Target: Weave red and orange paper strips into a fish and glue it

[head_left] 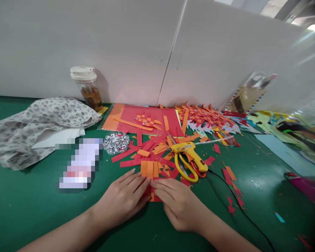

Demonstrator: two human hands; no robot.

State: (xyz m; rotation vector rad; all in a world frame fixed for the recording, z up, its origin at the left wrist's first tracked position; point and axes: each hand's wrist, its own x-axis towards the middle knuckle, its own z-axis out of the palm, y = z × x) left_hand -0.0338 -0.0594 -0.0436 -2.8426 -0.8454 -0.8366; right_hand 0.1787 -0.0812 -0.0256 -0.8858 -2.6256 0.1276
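Observation:
Orange paper strips (pixel 148 168) stand side by side and run down into a red paper piece (pixel 157 199), forming a weave near the front of the green table. My left hand (pixel 123 196) grips its left side, fingers pressed together on the paper. From the right, my right hand (pixel 180 203) pinches the same piece, its fingertips almost meeting the left ones. The two hands cover much of the weave. Just beyond lie scattered red and orange strips (pixel 139 154), a yellow glue gun (pixel 190 152) and yellow-handled scissors (pixel 182 169).
A woven paper fish (pixel 147 120) rests on red sheets, with more woven fish (pixel 202 115) piled right of it. A tub of googly eyes (pixel 116 142), a pixelated phone (pixel 80 162), a patterned cloth (pixel 42 122) and a tumbler (pixel 88 89) stand left. A black cord (pixel 241 206) trails right.

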